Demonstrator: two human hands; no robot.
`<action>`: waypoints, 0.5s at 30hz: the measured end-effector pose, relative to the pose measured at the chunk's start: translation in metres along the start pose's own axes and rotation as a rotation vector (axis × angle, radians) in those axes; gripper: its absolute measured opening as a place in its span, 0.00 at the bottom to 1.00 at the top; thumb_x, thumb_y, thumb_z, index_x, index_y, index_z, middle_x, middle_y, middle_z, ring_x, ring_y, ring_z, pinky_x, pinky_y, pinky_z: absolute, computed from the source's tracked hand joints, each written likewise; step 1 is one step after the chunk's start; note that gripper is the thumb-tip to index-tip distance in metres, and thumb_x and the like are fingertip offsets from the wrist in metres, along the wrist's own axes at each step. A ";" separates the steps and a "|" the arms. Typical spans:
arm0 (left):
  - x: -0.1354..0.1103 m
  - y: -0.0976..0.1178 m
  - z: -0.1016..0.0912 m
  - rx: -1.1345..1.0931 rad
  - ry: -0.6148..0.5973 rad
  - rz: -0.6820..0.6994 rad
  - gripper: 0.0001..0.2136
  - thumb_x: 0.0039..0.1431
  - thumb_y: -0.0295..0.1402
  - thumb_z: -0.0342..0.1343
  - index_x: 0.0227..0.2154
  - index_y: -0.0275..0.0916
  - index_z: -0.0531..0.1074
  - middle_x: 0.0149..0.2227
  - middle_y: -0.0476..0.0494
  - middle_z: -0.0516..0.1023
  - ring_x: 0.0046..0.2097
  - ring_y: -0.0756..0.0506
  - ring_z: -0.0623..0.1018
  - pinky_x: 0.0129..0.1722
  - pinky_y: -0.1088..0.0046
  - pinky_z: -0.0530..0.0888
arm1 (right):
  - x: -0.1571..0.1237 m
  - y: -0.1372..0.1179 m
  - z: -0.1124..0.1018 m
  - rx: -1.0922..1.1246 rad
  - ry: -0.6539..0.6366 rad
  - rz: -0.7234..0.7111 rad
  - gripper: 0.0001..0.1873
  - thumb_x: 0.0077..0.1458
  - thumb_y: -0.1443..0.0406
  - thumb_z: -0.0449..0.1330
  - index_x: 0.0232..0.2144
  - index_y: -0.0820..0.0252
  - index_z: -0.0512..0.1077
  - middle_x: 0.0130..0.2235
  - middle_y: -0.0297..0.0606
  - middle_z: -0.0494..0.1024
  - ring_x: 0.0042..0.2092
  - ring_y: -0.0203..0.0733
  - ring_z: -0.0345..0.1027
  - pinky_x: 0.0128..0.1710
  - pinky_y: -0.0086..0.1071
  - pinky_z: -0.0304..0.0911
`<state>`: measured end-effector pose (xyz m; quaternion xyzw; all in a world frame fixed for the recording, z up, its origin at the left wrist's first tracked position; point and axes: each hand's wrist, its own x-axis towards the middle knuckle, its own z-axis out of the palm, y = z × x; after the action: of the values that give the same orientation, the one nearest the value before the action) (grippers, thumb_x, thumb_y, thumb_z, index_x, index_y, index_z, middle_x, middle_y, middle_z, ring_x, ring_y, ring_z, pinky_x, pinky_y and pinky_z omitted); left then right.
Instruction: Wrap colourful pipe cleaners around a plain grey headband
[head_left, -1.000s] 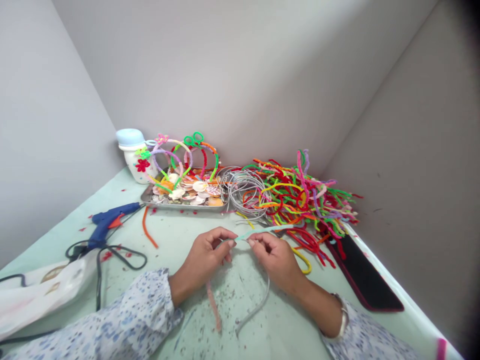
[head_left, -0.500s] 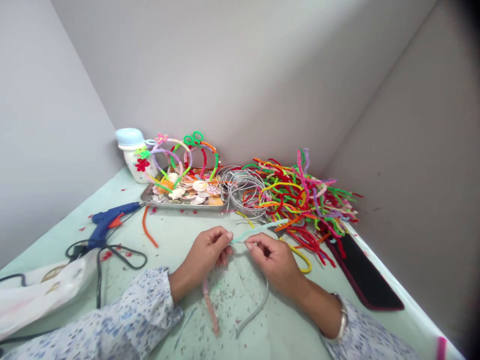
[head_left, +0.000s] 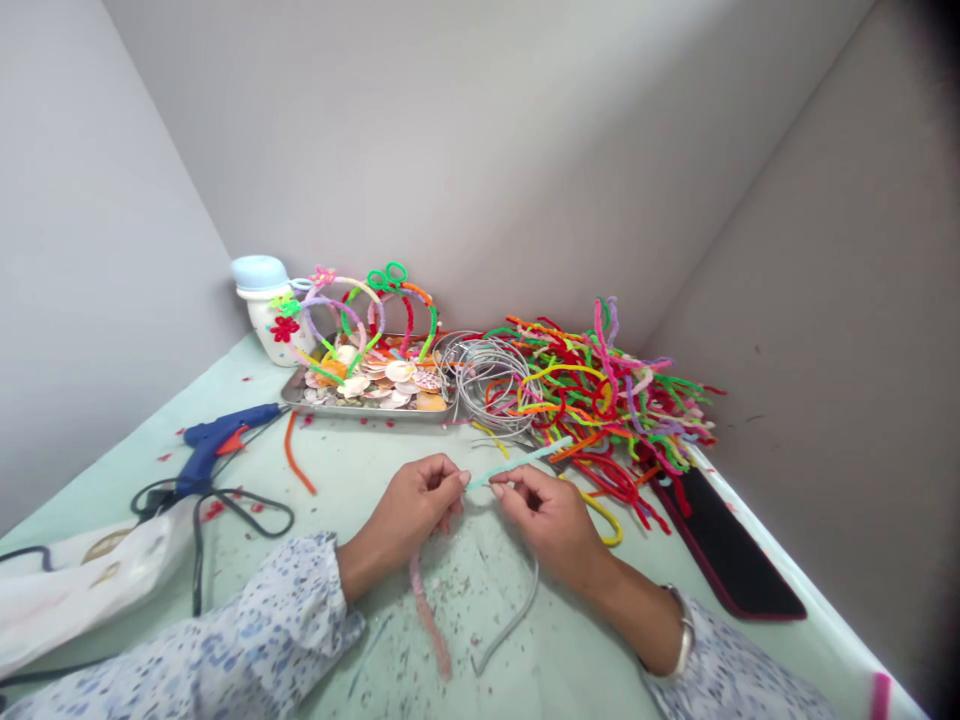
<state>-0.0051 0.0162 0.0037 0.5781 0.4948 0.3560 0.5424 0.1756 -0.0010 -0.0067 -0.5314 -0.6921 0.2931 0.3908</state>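
Observation:
My left hand and my right hand meet over the pale green table, fingertips pinched together. Between them runs a light blue pipe cleaner that sticks out up and to the right. A thin grey headband curves from under my right hand toward me. Its other side, wrapped in pink pipe cleaner, hangs below my left hand. Both hands are closed on the headband where the blue pipe cleaner meets it.
A heap of coloured pipe cleaners and bare grey headbands lie behind my hands. A metal tray holds shells and decorated headbands, beside a white jar. A blue glue gun lies left; a dark phone right.
The blue pipe cleaner's free end has swung a little lower and closer. The pink-wrapped end has shifted slightly right. My hands stay pinched in almost the same place.

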 end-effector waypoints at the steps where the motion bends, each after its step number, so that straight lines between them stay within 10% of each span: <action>1: 0.000 0.000 0.000 0.003 -0.001 -0.003 0.13 0.54 0.42 0.52 0.23 0.37 0.65 0.17 0.53 0.67 0.17 0.54 0.63 0.17 0.80 0.61 | 0.000 0.000 0.000 -0.006 0.001 0.002 0.10 0.55 0.61 0.56 0.33 0.60 0.74 0.19 0.27 0.63 0.22 0.33 0.55 0.24 0.26 0.53; 15: 0.000 -0.006 0.002 0.036 -0.017 0.064 0.12 0.55 0.42 0.52 0.26 0.38 0.65 0.18 0.55 0.66 0.18 0.54 0.62 0.18 0.80 0.59 | 0.002 0.000 0.000 0.090 0.010 0.077 0.15 0.50 0.67 0.55 0.41 0.59 0.73 0.20 0.27 0.62 0.21 0.32 0.50 0.20 0.25 0.50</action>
<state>-0.0046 0.0151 -0.0029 0.6063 0.4778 0.3592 0.5245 0.1752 0.0006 -0.0068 -0.5411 -0.6553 0.3358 0.4062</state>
